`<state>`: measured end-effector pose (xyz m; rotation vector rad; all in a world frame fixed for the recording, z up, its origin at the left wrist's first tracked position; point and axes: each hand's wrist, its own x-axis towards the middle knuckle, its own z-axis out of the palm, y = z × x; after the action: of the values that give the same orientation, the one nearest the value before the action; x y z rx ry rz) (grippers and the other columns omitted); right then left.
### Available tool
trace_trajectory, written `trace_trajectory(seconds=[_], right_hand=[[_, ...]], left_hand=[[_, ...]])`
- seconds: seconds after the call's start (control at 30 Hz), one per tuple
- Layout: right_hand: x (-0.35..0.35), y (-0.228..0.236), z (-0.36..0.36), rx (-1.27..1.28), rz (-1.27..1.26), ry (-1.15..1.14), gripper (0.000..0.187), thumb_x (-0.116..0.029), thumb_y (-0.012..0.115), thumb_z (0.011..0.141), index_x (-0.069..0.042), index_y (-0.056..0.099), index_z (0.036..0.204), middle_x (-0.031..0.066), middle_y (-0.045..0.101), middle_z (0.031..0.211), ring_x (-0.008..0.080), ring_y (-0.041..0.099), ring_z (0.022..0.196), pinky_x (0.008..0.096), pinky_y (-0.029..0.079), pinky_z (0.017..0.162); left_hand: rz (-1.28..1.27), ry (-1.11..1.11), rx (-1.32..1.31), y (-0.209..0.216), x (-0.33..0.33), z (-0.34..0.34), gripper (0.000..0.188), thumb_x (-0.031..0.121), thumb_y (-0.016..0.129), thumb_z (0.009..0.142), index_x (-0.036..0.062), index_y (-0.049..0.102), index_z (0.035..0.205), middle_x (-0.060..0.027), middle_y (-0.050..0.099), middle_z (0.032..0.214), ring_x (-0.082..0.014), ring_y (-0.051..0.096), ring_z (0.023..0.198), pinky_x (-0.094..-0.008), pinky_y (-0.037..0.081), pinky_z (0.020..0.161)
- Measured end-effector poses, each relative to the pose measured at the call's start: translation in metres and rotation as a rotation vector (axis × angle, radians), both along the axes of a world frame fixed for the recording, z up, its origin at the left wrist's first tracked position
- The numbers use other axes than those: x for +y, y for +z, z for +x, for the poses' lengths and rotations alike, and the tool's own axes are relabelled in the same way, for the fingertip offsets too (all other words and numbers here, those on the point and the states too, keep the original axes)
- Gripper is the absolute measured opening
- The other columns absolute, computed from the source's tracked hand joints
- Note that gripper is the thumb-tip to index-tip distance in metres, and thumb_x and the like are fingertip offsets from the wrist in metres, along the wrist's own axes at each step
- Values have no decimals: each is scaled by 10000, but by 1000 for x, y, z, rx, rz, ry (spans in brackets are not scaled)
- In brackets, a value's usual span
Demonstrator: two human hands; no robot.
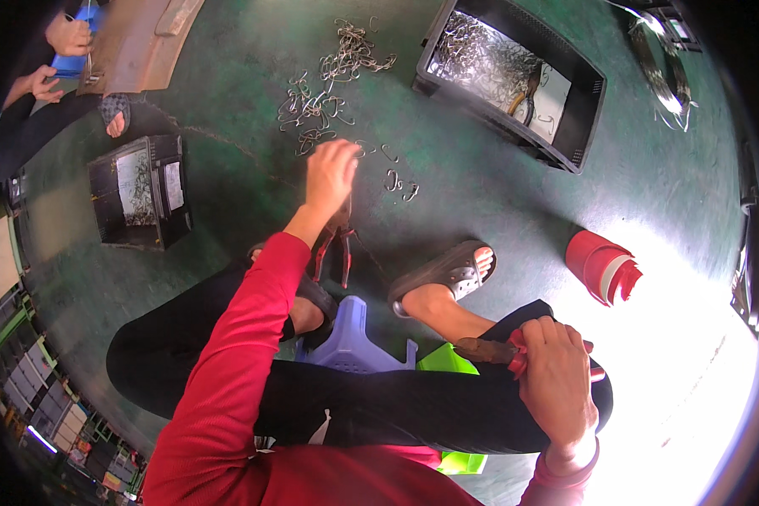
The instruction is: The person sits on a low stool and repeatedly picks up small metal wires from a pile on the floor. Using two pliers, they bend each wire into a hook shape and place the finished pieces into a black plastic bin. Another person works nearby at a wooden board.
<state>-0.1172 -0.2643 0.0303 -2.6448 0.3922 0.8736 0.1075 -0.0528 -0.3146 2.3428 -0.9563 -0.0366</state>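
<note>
Two bare hands show on my remote feed, both in red sleeves, looking down past crossed black trouser legs to a green floor (236, 76). My right hand (557, 379) grips red-handled pliers (515, 354) by the right knee, their jaws pointing left. My left hand (331, 173) reaches forward over the floor at the near edge of a loose heap of metal hooks (347, 61); its fingers are curled, and I cannot tell whether they hold anything. A few hooks lie apart, just right of that hand. Below its wrist I see a second pair of pliers (346, 253), red handles toward me, near the left shoe (316, 299). Beyond, at upper right, a big black crate (493, 126) contains more hooks and a yellow-and-black-handled tool (529, 108). A smaller black crate (173, 219) stands at left. Between the legs is a purple stool (354, 346); to the right, a red roll (597, 261). Another person's hands (69, 35) appear at upper left, beside a brown board (148, 51)
</note>
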Motion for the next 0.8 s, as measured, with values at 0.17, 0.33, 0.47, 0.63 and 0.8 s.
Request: trace_trajectory(seconds=[0.17, 0.33, 0.47, 0.63, 0.8], right_hand=[[1, 0, 0, 3, 1, 4, 273, 57, 610, 666, -41, 527, 907, 124, 522, 835, 319, 546, 849, 418, 413, 771], [4, 4, -2, 4, -11, 2, 285, 42, 629, 664, -49, 527, 914, 113, 518, 839, 306, 545, 858, 409, 410, 779], [8, 11, -6, -26, -10, 11, 305, 26, 649, 660, -53, 521, 925, 108, 517, 844, 300, 546, 855, 404, 410, 778], [11, 13, -15, -123, -77, 96, 221, -124, 668, 743, -62, 534, 908, 84, 519, 825, 258, 541, 826, 375, 403, 758], [8, 16, -16, -229, 6, -66, 194, -49, 651, 734, -41, 536, 890, 141, 565, 813, 328, 587, 788, 433, 431, 689]], left_hand=[[29, 63, -18, -13, -1, 24, 129, 176, 683, 820, 142, 644, 938, -23, 612, 967, -260, 560, 957, -403, 447, 779], [177, -173, 1, -18, -29, 46, 106, 198, 691, 802, 132, 610, 821, -9, 583, 841, -251, 552, 892, -405, 442, 734], [351, -324, -37, -4, -40, 56, 137, 193, 683, 803, 101, 586, 834, -22, 572, 847, -256, 537, 949, -411, 437, 764], [94, -302, -186, 41, -45, 52, 150, 161, 652, 831, 72, 550, 897, -55, 593, 860, -260, 564, 909, -394, 471, 752], [-512, 120, 592, 136, -56, -2, 211, 120, 611, 917, 66, 620, 1120, -64, 693, 918, -126, 601, 665, -271, 482, 595]])
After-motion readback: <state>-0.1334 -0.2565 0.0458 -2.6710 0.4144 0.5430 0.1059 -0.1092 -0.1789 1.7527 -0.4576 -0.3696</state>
